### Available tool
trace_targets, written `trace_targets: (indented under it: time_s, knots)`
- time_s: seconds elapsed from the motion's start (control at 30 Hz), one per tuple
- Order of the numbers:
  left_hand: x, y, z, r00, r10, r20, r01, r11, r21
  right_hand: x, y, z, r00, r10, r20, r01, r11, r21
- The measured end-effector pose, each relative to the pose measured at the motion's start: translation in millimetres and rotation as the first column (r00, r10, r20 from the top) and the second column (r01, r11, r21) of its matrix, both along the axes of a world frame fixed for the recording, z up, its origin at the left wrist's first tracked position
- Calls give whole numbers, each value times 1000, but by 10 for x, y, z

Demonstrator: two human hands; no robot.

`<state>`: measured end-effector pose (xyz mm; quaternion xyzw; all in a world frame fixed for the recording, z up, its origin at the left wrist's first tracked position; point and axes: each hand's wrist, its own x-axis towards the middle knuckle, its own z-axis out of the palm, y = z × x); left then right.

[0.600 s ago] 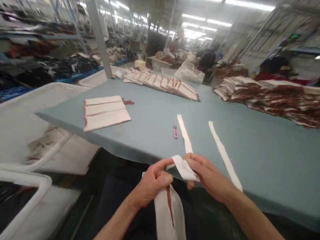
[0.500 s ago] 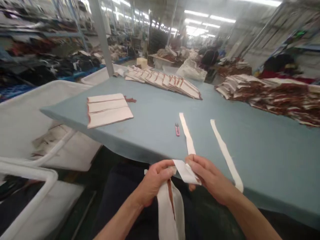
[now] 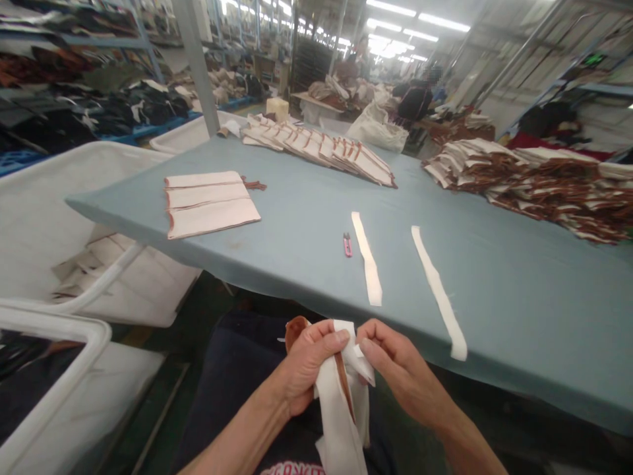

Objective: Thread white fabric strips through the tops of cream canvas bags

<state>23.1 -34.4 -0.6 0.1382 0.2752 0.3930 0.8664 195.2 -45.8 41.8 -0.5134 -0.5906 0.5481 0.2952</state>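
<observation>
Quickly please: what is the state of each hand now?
Left hand: closed on the cream fabric piece.
Right hand: pinching the same piece's top edge.

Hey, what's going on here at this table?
A person at the edge of a blue-grey table holds a cream fabric piece with brown trim over their lap. The left hand grips it near the top; the right hand pinches its folded white end. On the table lie a white strip, a second strip, pink snips and a stack of cream pieces.
</observation>
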Motion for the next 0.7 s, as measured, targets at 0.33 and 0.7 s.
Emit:
trace_targets:
  time_s: [0.33, 0.7]
  knots:
    - [-314, -202, 124, 989, 57, -133, -16, 956, 293, -108, -352, -577, 493, -639, -591, 344, 767, -542]
    - [-453, -248, 201, 714, 248, -654, 210, 816, 539, 75, -252, -270, 968, -239, 72, 210, 937, 280]
